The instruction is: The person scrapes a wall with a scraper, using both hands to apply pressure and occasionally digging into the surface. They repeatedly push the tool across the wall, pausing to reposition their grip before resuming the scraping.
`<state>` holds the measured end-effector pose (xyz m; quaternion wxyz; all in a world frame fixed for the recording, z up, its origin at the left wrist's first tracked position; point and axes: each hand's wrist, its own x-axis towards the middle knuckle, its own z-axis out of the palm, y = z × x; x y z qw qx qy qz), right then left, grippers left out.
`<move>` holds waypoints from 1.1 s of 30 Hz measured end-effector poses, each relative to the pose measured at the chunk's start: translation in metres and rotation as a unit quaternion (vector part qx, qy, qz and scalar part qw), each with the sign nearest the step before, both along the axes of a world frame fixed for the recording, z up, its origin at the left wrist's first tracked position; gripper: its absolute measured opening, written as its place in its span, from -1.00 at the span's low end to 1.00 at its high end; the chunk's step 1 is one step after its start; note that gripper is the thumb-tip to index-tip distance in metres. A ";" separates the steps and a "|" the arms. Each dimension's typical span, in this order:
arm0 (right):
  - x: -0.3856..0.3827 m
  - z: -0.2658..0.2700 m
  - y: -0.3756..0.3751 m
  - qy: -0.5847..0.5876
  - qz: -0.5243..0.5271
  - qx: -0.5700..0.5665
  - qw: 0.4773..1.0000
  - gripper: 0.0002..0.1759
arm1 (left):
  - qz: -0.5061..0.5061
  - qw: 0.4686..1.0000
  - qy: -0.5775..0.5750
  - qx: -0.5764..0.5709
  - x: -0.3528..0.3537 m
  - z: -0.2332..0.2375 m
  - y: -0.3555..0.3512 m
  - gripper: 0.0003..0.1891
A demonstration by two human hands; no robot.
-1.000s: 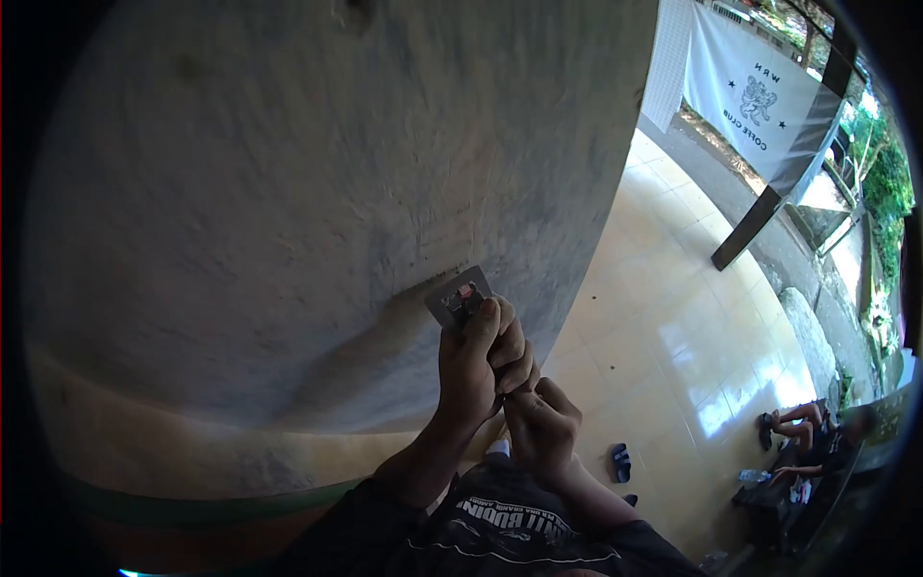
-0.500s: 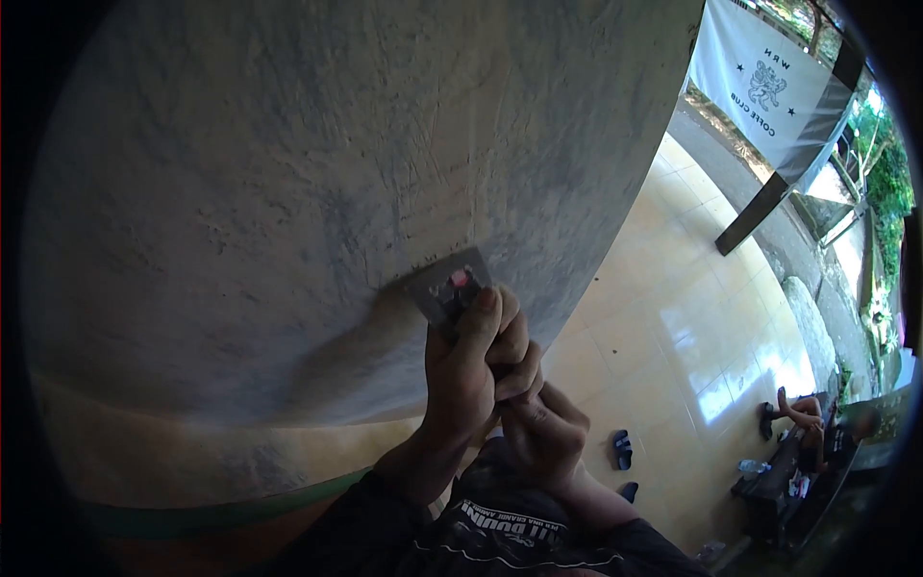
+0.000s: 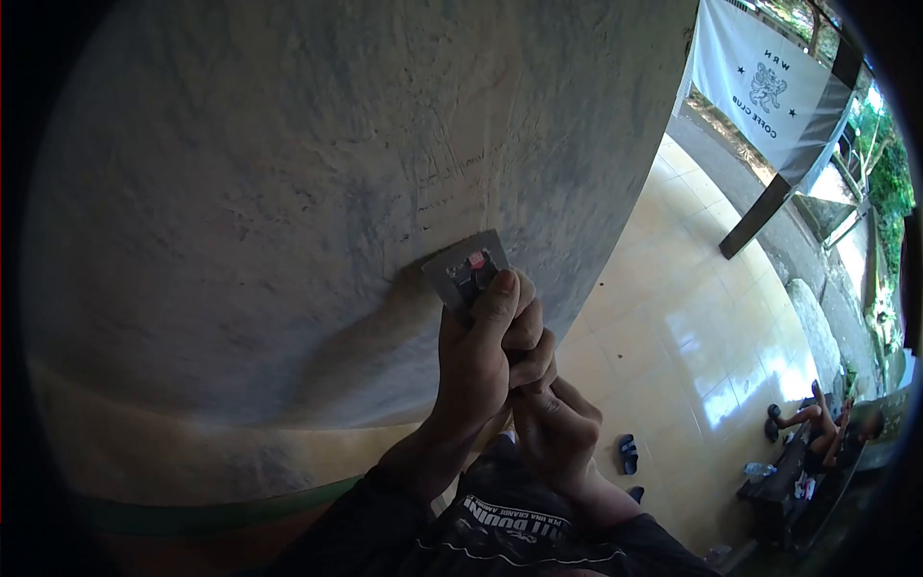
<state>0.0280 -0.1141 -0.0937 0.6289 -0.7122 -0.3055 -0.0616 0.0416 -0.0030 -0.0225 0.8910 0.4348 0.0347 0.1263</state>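
A flat grey scraper [image 3: 465,266] with a red and dark label has its broad edge against the rough grey plaster wall [image 3: 317,192]. My left hand [image 3: 488,341] is closed around it, thumb pressed on the label. Right below, my right hand [image 3: 558,428] is also closed, its fingers wrapped close against the left hand at the scraper's lower end. The handle itself is hidden by the fingers. Scratches and marks run up the plaster above the blade, and the shadow of my hands falls to the left.
A green band [image 3: 221,510] runs along the wall at lower left. To the right are a tiled floor [image 3: 663,288], a sandal [image 3: 628,454], and a bench [image 3: 769,486] with a bottle [image 3: 760,469] and a seated person [image 3: 832,433]. A white banner [image 3: 760,82] hangs beside a post [image 3: 757,216].
Both hands and the scraper have shifted slightly up and to the right along the wall. On the bench, the seated person has changed the position of their legs and arms.
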 end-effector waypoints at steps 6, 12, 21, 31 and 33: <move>-0.002 0.002 0.001 -0.012 -0.009 -0.007 1.000 -0.67 | -0.006 1.000 0.000 -0.016 0.003 0.000 0.001 -0.66; -0.004 0.002 -0.004 -0.032 0.000 -0.012 0.999 -0.63 | 0.000 1.000 -0.005 -0.007 0.002 -0.002 0.000 -0.67; -0.003 -0.004 -0.002 -0.024 0.003 -0.005 1.000 -0.67 | 0.024 1.000 0.003 0.011 0.002 -0.004 -0.001 -0.67; 0.000 -0.002 -0.007 -0.020 0.005 -0.014 1.000 -0.64 | 0.020 1.000 0.015 0.002 0.003 -0.001 -0.007 -0.66; 0.001 0.007 -0.005 -0.002 -0.015 -0.020 1.000 -0.64 | 0.019 1.000 0.014 0.002 0.006 0.006 -0.008 -0.66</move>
